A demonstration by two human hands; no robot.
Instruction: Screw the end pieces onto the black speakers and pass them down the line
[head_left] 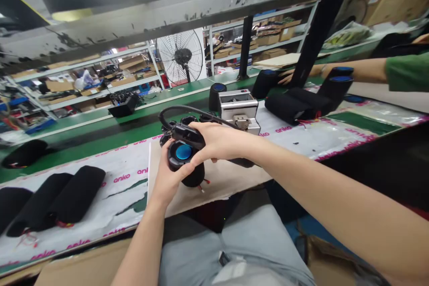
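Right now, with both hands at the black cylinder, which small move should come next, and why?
Perhaps press gently on the black rim around the blue disc with the thumbs of the left hand and right hand: both thumbs lie at that rim, and wire ends stick out below the black cylinder, so light force seems safer.

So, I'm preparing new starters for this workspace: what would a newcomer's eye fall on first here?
Probably the bright blue disc on the end of the black cylinder in the left hand, near the middle of the picture. Next might come the silver metal device just beyond the right hand, then the large round fan behind the green bench.
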